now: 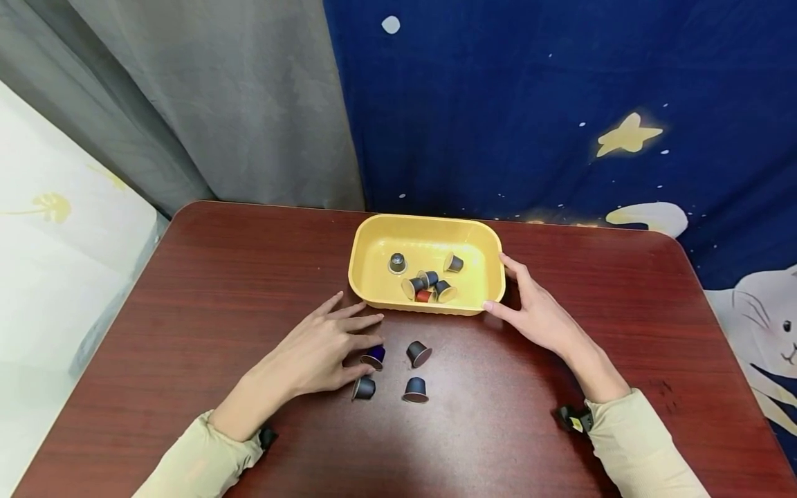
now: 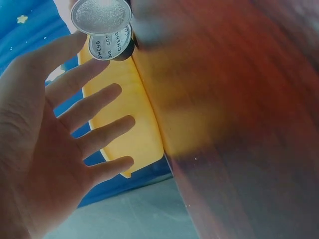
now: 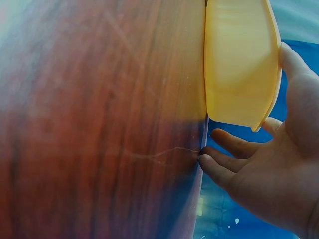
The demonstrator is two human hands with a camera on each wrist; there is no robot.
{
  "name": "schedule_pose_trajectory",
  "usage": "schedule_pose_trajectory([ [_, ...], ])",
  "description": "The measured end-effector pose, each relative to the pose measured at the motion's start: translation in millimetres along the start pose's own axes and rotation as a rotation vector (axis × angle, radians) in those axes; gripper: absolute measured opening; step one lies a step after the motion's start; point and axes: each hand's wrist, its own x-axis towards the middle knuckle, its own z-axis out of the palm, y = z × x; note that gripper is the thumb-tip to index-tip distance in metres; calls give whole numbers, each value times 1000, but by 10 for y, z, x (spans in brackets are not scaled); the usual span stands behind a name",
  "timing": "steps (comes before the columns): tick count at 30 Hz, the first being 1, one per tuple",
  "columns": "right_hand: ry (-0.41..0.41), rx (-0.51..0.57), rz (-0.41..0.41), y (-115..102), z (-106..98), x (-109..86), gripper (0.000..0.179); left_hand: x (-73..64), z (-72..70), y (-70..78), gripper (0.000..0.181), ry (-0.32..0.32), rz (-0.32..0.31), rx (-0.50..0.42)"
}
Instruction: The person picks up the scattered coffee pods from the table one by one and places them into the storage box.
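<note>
My left hand (image 1: 320, 353) is spread over the table with its fingers straight. Its thumb and index finger are beside a dark blue coffee capsule (image 1: 373, 357); whether they touch it I cannot tell. A black capsule (image 1: 364, 389) lies just below the thumb. In the left wrist view, a silver lid (image 2: 101, 16) and a printed lid (image 2: 110, 46) show by the fingertips. My right hand (image 1: 538, 311) touches the rim of a yellow bin (image 1: 429, 308) at its right end, thumb at the front corner and index finger on the side. Its other fingers extend loosely below the rim (image 3: 269, 112).
Two more dark capsules, one tilted (image 1: 418, 353) and one upright (image 1: 415, 389), are on the brown table (image 1: 498, 429) in front of the bin. Inside the bin are several capsules, including a red one (image 1: 425, 296). Behind the table hang grey (image 1: 274, 104) and blue (image 1: 486, 104) curtains.
</note>
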Motion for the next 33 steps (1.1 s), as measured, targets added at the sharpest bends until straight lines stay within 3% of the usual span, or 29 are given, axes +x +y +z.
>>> schedule_pose_trajectory([
  [6,-1,5,-15,16,4,14,91,10,11,0,43,-34,-27,-17],
  [14,3,7,-14,18,10,17,91,33,27,-6,43,-28,-7,-16],
  [33,7,1,-6,25,10,14,92,71,47,11,40,-90,-30,-2],
])
